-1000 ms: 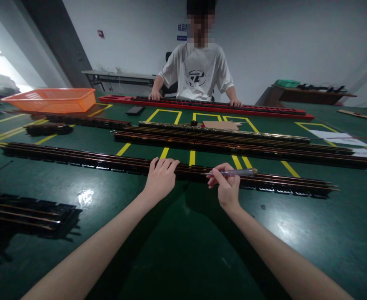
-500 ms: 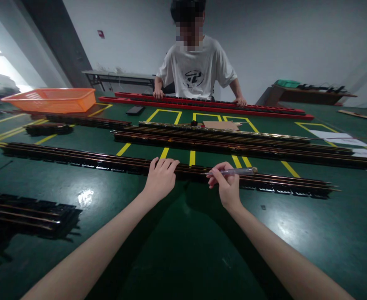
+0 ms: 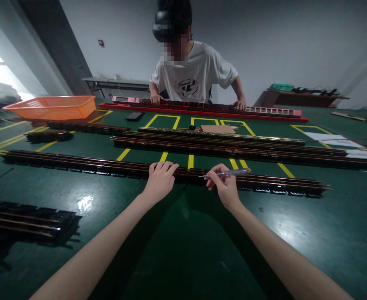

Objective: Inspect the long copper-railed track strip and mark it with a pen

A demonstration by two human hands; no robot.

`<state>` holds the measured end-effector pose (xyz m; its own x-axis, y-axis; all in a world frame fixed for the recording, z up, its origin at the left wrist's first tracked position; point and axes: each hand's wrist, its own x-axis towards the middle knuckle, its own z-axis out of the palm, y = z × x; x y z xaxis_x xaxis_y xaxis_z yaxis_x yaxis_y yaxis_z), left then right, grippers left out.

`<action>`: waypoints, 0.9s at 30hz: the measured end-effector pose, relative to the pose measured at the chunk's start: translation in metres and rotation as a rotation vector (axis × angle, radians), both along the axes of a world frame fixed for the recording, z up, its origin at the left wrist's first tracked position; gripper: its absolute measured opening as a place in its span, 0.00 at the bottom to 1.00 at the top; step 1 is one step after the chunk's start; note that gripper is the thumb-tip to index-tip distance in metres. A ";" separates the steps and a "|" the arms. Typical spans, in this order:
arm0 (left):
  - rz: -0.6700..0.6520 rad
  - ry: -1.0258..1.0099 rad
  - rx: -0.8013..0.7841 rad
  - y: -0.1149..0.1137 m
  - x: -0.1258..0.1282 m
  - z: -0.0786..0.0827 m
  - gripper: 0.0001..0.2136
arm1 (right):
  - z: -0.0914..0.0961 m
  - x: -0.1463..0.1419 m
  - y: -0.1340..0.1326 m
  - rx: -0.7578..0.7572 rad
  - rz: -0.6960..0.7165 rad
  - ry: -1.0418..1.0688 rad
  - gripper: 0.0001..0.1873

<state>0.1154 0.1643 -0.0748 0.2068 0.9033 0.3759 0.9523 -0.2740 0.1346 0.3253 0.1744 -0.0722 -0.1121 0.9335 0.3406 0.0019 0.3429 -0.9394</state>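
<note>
A long black strip with thin metal rods along it lies across the green table in front of me. My left hand rests on the middle of this strip, fingers bent over its far side and thumb hidden. To the right, my right hand is closed around a slim screwdriver with a clear, purplish handle. Its thin shaft points left, low over the strip. Whether the tip touches the strip I cannot tell.
Beyond lie more rodded black strips, a cardboard piece and a phone. An orange basket stands far left. Opposite, a person handles a long red frame. Another black strip lies near left.
The person opposite has leaned forward and left, and the rear red frame now shows a pinkish, slotted face. My hands and the screwdriver stay almost where they were over the strip.
</note>
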 end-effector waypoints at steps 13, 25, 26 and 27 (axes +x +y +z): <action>0.047 0.005 0.013 0.013 0.004 -0.001 0.19 | 0.001 0.013 0.012 0.037 0.105 -0.101 0.13; 0.098 0.031 0.097 0.010 0.019 -0.002 0.23 | -0.001 0.014 0.012 0.047 0.067 -0.146 0.11; 0.102 0.034 0.096 0.011 0.018 -0.003 0.24 | -0.001 0.014 0.012 0.048 0.068 -0.146 0.11; 0.107 0.038 0.092 0.011 0.018 -0.003 0.24 | -0.001 0.014 0.012 0.047 0.067 -0.143 0.11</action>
<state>0.1336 0.1751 -0.0773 0.1270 0.8828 0.4522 0.9806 -0.1804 0.0769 0.3394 0.1861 -0.0731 -0.2246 0.9055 0.3599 0.1102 0.3906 -0.9139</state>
